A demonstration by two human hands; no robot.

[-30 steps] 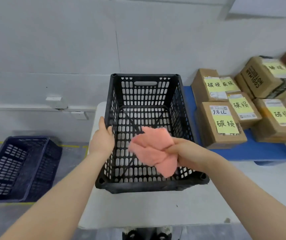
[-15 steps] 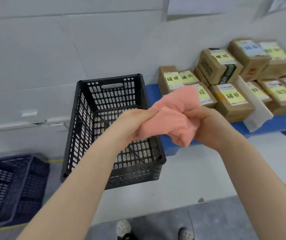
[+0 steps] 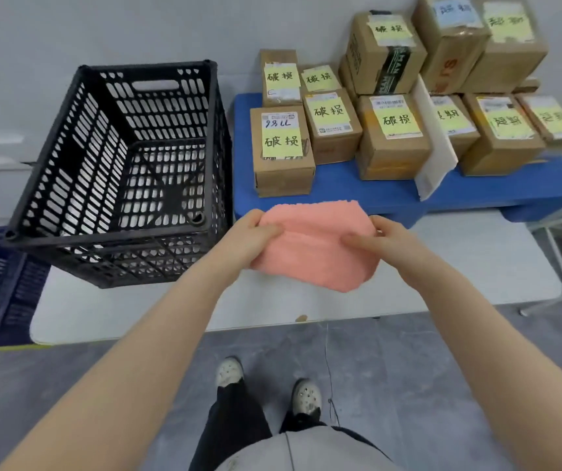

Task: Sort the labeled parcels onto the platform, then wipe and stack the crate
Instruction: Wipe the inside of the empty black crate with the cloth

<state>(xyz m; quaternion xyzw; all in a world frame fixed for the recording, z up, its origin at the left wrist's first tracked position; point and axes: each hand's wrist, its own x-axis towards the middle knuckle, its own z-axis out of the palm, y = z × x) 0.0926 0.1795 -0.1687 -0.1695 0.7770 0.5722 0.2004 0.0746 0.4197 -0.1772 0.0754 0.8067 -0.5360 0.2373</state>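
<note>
Head view: left hand and right hand pinch the pink cloth over the tabletop, the black crate standing leftward, nearer the left hand.

We see a black crate with holes standing upright on the white table. Right beside it, brown boxes with yellow notes sit packed together on the blue platform. A pink cloth is pinched between our left hand and right hand, in front of the platform.
</note>
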